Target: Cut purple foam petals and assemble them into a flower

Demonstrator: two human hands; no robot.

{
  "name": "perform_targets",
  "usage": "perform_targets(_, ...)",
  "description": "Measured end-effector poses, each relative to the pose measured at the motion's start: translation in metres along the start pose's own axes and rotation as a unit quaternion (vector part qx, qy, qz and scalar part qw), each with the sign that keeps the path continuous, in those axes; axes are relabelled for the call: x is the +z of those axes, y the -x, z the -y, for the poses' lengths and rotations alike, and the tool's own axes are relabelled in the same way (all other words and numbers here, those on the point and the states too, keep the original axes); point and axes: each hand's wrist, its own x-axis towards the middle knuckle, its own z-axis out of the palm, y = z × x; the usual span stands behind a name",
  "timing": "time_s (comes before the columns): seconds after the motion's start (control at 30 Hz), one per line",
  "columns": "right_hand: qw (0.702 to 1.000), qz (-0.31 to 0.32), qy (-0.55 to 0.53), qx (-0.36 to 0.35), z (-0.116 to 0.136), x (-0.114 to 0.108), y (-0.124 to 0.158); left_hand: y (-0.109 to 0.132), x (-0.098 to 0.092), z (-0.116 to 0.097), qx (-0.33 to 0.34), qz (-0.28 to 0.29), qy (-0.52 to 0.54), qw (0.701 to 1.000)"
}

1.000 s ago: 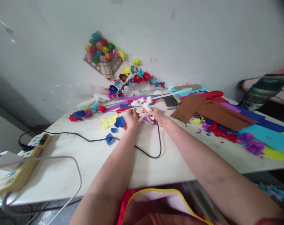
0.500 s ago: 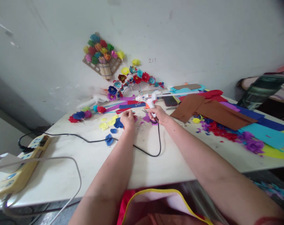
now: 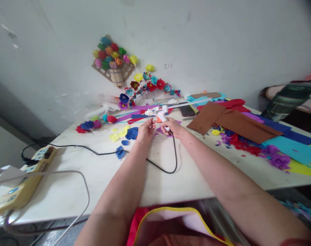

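My right hand (image 3: 173, 127) grips the handle of a white glue gun (image 3: 157, 112) with an orange trigger, its nozzle pointing left. My left hand (image 3: 146, 130) is raised just under the nozzle, fingers pinched on a small piece I cannot make out. Loose blue petals (image 3: 132, 133) and yellow petals (image 3: 118, 134) lie on the white table (image 3: 99, 174) to the left of my left hand. The gun's black cord (image 3: 168, 164) loops across the table toward a power strip (image 3: 24, 181).
Paper flowers on stems (image 3: 145, 87) lean against the wall, with a flower basket plaque (image 3: 113, 63) above. Brown, blue and red paper sheets (image 3: 237, 119) and purple scraps (image 3: 273, 155) cover the right side. A phone (image 3: 187, 110) lies behind the gun.
My left hand rose from the table by the petals up to the glue gun's nozzle. The gun shifted slightly left and down toward it.
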Motion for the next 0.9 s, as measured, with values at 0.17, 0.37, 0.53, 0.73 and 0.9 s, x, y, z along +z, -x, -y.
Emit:
perform_targets(0.17, 1.0, -0.001, 0.008, 0.006, -0.001, -0.001, -0.001, -0.001, 0.001, -0.001, -0.03, -0.006, 0.037, 0.999)
perform_targets(0.37, 1.0, 0.002, 0.013, 0.013, 0.001, 0.003, 0.002, -0.003, 0.0, -0.001, -0.049, -0.068, 0.069, 0.994)
perform_targets(0.53, 1.0, -0.006, 0.01, 0.0, 0.0, 0.003, 0.002, -0.002, -0.001, -0.003, -0.051, -0.048, 0.054, 0.996)
perform_targets(0.73, 0.998, -0.053, 0.002, -0.023, 0.002, -0.003, -0.001, -0.001, 0.0, -0.004, -0.053, -0.043, 0.005, 0.998)
perform_targets(0.9, 0.988, -0.147, 0.005, -0.048, 0.01, -0.02, -0.004, 0.0, 0.0, -0.005, -0.039, -0.041, 0.005, 0.998)
